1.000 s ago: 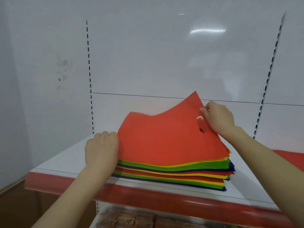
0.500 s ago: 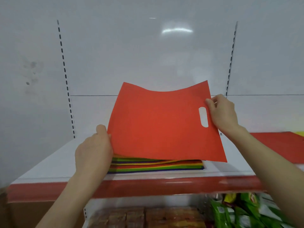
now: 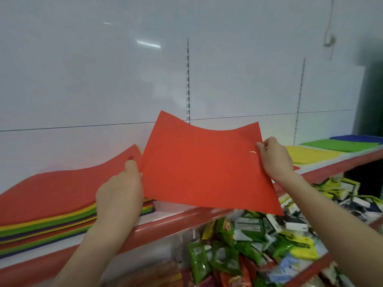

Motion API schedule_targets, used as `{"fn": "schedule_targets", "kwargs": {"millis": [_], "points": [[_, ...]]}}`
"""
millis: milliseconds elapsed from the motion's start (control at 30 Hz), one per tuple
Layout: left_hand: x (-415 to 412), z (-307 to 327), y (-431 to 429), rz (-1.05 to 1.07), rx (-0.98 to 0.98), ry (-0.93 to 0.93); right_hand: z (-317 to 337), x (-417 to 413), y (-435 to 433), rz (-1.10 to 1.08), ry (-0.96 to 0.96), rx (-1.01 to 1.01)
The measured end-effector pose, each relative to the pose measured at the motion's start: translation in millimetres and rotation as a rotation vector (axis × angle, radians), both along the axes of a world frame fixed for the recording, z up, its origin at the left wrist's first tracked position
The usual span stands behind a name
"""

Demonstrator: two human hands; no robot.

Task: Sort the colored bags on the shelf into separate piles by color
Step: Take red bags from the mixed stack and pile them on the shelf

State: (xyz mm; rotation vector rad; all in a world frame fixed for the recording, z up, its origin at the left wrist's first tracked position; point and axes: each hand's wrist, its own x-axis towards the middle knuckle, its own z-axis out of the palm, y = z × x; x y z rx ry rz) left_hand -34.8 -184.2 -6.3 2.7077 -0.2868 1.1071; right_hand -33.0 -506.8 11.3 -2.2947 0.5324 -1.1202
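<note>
From the head cam, we're partway through, not close to done. Over on the right of the shelf (image 3: 176,221) there are already separate yellow (image 3: 310,155), green (image 3: 339,146) and blue (image 3: 358,139) piles, but the mixed stack (image 3: 51,214) on the left is thick, with red, yellow, green and purple edges showing, so plenty is left.

We've got one red bag (image 3: 207,172) in the air, between that stack and the piles. Our left hand (image 3: 122,193) grips its left edge, thumb on top; our right hand (image 3: 273,160) pinches the right edge by the handle cutout. The bag's flat, thin and floppy, sagging in the middle with its far corners up.
</note>
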Motion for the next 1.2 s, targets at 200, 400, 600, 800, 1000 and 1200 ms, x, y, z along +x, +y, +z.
{"fn": "schedule_targets", "kwargs": {"millis": [200, 400, 600, 800, 1000, 1200], "points": [[4.8, -8.9, -116.4, -0.094, -0.012, 0.021, 0.4, -36.4, -110.8, -0.129, 0.042, -0.026], [-2.1, -12.8, -205.9, -0.149, -0.074, 0.035, -0.3, -49.2, -197.6, -0.182, 0.047, -0.037], [10.0, -11.5, -247.8, -0.151, -0.104, 0.068, -2.5, -32.6, -242.0, -0.191, 0.003, -0.030], [38.7, -9.5, -263.5, -0.166, -0.186, 0.034, 4.1, 7.6, -260.4, -0.146, -0.053, -0.019], [64.6, -2.8, -263.9, -0.125, -0.248, -0.041, 24.0, 58.2, -266.3, -0.075, -0.130, -0.019], [77.5, -4.7, -263.4, -0.029, -0.232, -0.016, 35.9, 98.8, -265.2, -0.047, -0.130, -0.068]]}}
